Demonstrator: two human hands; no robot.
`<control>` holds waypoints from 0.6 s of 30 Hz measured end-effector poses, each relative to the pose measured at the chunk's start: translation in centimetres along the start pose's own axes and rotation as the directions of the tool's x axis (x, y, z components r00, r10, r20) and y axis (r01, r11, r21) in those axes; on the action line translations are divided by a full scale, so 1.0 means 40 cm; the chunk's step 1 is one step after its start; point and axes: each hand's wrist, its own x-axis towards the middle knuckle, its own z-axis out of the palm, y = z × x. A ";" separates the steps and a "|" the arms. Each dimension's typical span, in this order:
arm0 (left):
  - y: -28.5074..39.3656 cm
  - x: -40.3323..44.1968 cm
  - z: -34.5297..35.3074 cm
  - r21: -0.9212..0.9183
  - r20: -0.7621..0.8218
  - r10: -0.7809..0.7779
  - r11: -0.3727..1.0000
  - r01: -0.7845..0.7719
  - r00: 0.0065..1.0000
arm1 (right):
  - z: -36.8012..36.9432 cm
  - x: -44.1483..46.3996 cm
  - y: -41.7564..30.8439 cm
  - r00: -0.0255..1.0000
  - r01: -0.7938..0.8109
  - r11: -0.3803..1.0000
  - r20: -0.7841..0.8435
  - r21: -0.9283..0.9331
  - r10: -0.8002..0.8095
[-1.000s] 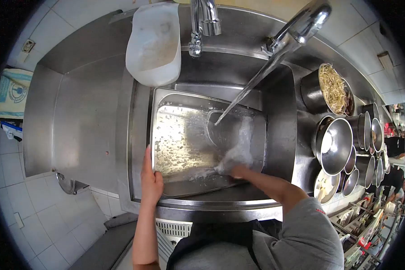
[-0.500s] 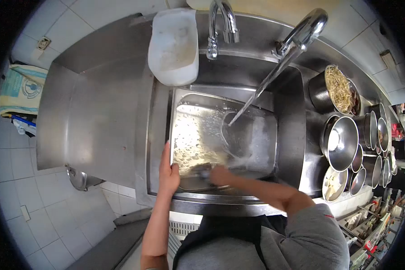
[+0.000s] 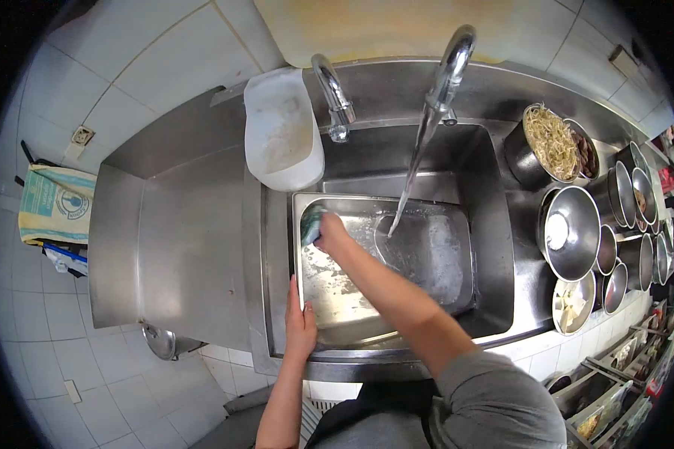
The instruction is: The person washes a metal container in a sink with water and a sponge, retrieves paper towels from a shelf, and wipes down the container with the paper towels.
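Note:
A rectangular stainless steel pan (image 3: 468, 247) lies in the sink basin (image 3: 487, 179), its inside wet and dotted with suds or residue on the left part. My left hand (image 3: 300, 329) grips the pan's left rim near the lower corner, thumb inside and fingers outside. At the pan's upper-left corner, my right hand (image 3: 334, 236) is closed around a dark green scouring pad (image 3: 311, 224) pressed to the metal. Water runs from the right faucet (image 3: 445, 75) in a stream (image 3: 412, 176) that lands in the pan, right of my right hand.
A white plastic container (image 3: 283, 135) stands on the sink's back-left edge beside a second faucet (image 3: 333, 101). To the right are a pot of bean sprouts (image 3: 553, 142) and several metal bowls (image 3: 573, 233). A steel drainboard (image 3: 191, 247) extends left.
My right hand has moved the scouring pad from the pan's near side up to its far-left corner. My left hand still holds the left rim. The view has shifted.

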 end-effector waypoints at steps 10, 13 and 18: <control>0.005 -0.001 0.000 0.018 -0.002 -0.005 1.000 0.005 1.000 | -0.229 0.228 -0.006 0.894 0.295 0.912 -0.255 -0.286 -0.369; -0.005 0.001 0.001 0.061 0.002 -0.027 0.998 0.027 1.000 | -0.448 0.268 -0.185 0.730 0.375 0.899 -0.525 -0.227 -0.437; -0.014 -0.002 0.003 0.024 -0.006 -0.043 0.999 0.043 0.999 | -0.393 0.145 -0.250 0.886 0.342 0.937 -0.358 0.071 -0.296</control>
